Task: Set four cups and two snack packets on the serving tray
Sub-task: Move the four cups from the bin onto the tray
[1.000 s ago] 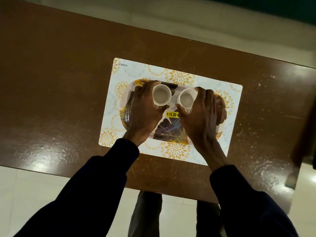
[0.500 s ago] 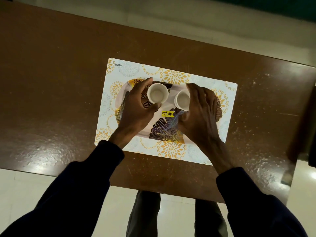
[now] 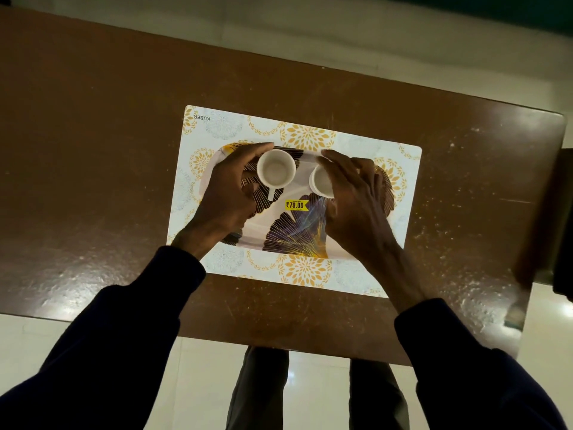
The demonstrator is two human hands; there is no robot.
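While both cups sit at the far side of the serving tray [image 3: 248,240], the left hand [image 3: 229,193] wraps its grip round the left cup [image 3: 275,171], and the right hand [image 3: 356,200] clasps the right cup [image 3: 321,181], tray on a placemat [image 3: 310,271].

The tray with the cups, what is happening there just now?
A person is setting two white cups on a patterned serving tray, which lies on a floral placemat on a brown table. The left hand is around the left cup, and the right hand covers part of the right cup. Both cups look empty. No other cups or snack packets are in view.
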